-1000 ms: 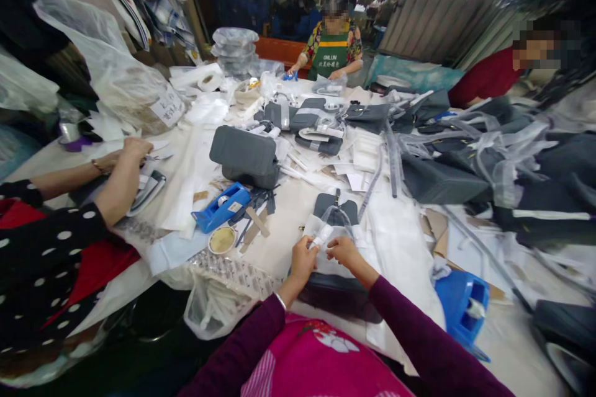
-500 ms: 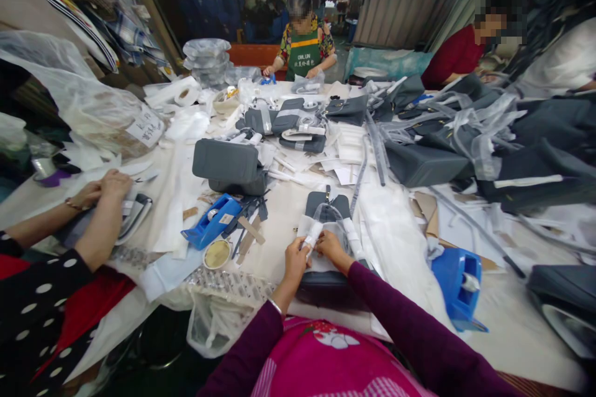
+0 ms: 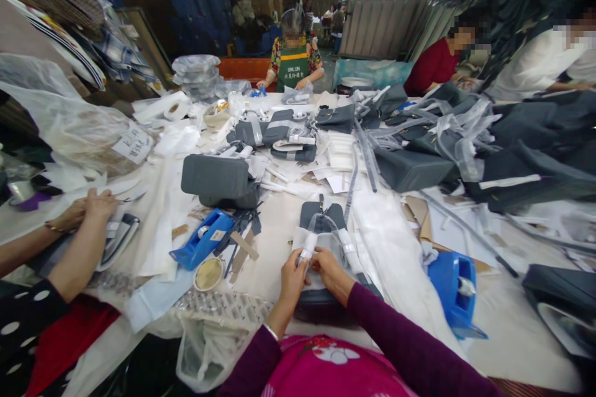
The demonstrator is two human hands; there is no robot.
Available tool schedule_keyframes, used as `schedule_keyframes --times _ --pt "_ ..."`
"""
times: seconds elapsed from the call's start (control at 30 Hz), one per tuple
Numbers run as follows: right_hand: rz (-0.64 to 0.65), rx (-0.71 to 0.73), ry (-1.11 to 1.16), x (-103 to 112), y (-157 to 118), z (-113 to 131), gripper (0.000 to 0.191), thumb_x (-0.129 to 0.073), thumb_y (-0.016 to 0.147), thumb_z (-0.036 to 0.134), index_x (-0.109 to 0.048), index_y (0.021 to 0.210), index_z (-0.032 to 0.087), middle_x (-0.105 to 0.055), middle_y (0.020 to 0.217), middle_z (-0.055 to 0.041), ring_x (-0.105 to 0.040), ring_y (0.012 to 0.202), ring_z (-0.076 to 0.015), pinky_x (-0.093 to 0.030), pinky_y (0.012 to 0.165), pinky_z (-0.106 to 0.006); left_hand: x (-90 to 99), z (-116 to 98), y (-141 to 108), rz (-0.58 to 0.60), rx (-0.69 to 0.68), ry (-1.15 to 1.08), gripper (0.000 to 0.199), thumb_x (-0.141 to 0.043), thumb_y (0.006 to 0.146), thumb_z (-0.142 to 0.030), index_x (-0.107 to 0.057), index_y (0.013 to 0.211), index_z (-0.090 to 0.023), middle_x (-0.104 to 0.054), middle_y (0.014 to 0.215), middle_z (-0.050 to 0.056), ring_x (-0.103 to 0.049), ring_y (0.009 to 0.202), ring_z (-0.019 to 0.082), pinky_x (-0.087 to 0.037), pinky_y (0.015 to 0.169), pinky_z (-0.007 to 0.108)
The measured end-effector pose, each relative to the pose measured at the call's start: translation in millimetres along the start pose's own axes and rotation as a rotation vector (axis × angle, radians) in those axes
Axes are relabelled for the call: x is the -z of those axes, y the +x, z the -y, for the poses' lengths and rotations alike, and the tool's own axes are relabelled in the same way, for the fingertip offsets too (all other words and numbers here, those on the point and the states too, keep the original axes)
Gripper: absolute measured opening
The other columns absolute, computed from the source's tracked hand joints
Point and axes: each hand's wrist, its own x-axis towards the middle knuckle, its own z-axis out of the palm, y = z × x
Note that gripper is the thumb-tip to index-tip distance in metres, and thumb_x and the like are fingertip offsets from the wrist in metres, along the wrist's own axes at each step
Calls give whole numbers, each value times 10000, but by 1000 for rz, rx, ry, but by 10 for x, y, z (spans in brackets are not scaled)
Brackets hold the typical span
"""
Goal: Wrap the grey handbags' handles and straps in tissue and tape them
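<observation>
1. Since a second ago, the right hand (image 3: 331, 274) is drawing nearer the left hand (image 3: 292, 277).
2. The left is gripping a white-wrapped handle (image 3: 308, 242); the right is touching it, grip unclear.
3. The grey bag (image 3: 326, 306) is lying on the tabletop (image 3: 275, 220).

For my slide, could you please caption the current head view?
Left hand and right hand meet at the wrapped strap of a grey bag, a blue dispenser to their left.
</observation>
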Motion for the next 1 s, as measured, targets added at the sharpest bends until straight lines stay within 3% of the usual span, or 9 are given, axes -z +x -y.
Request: schedule_keyframes --times 0.23,0.37,0.47,0.6,0.67,0.77,0.87,1.0 --pt "110 -91 198 -205 -51 193 421 -560 562 191 -499 978 192 -582 647 24 -538 455 -155 -406 379 -255 -18 -34 10 -4 27 -91 384 -531 800 -410 -376 1116 -257 -534 640 -85 -488 332 83 -325 312 171" --pt "176 -112 193 -99 -127 324 372 -617 557 201 -557 922 164 -589 589 11 -538 441 -164 -397 379 -256 -8 -39 25 95 65 -174 435 -561 768 -481 -369 1073 -238 -586 744 -44 -512 356 86 -327 313 181" --pt "111 13 39 264 -257 508 384 -677 519 194 -630 898 151 -649 687 -21 -600 619 -172 -465 536 -261 41 -64 -1 115 74 -207 485 -559 760 -494 -393 1118 -213 -611 874 15 -564 433 96 -391 375 202" --pt "-107 249 -68 1107 -452 694 354 -681 597 305 -667 920 161 -683 939 -78 -618 886 -217 -487 733 -312 199 -84 -72 -2 82 -136 436 -581 730 -425 -502 1080 -176 -617 1049 81 -626 636 131 -494 557 252" --pt "-208 229 -61 1565 -529 641 375 -685 618 335 -662 945 153 -682 969 -102 -625 910 -231 -480 779 -338 284 -102 -133 -82 58 -49 370 -557 735 -379 -541 1038 -167 -629 1048 95 -633 736 167 -513 657 295" --pt "-249 49 -38 2073 -624 338 442 -687 635 388 -650 995 134 -686 976 -148 -646 902 -251 -477 793 -368 325 -212 -270 -209 -42 135 296 -494 781 -327 -561 1030 -181 -624 1063 101 -616 891 217 -495 820 373" --pt "-125 -164 -4 2226 -678 -47 462 -649 667 435 -648 1014 130 -693 983 -165 -665 866 -243 -479 777 -368 196 -420 -415 -211 -213 283 273 -426 845 -293 -577 1050 -196 -615 1066 92 -581 992 228 -440 928 385" --pt "-31 -226 35 2060 -633 -288 398 -598 678 454 -662 911 137 -706 901 -123 -657 813 -217 -471 731 -331 -143 -593 -442 41 -287 302 336 -385 868 -257 -574 1135 -179 -591 1160 113 -541 1105 234 -403 989 375"
